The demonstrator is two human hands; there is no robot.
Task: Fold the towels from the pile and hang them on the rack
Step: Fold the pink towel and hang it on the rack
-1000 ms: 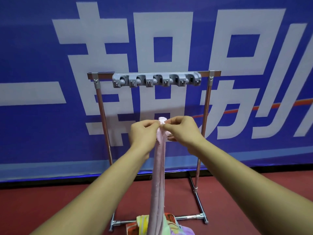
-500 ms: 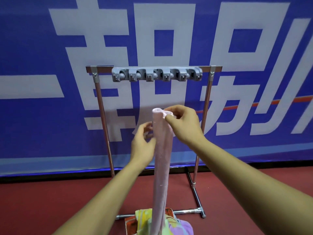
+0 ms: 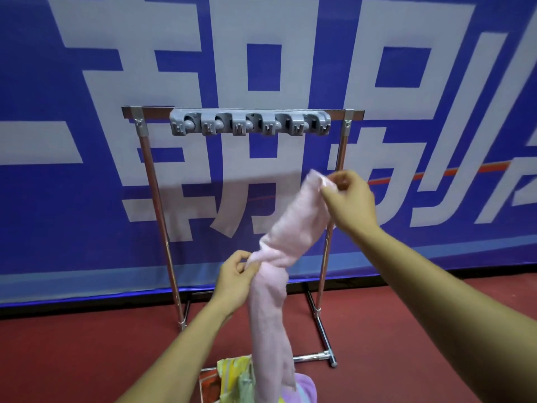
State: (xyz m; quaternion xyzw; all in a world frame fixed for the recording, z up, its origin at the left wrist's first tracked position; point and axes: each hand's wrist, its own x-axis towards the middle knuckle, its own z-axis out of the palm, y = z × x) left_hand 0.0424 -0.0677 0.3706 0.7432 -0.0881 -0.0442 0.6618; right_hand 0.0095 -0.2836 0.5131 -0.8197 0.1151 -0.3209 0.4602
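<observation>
A long pale pink towel (image 3: 293, 228) hangs bunched lengthwise in front of me. My right hand (image 3: 348, 199) pinches its top end, up and to the right. My left hand (image 3: 235, 277) pinches the towel lower down, about a third of the way along, where the cloth twists. Below that the towel drops toward the pile of coloured towels (image 3: 241, 379) on the floor. Behind stands the metal rack (image 3: 154, 181) with a grey clip bar (image 3: 250, 123) on its top rail; nothing hangs on it.
A blue banner with large white characters (image 3: 87, 199) covers the wall right behind the rack. The floor (image 3: 87, 359) is dark red. The rack's foot (image 3: 328, 341) runs toward me on the right.
My left hand has slid down the towel from near the top. My right hand has carried the top end to the right, so the upper towel now slants.
</observation>
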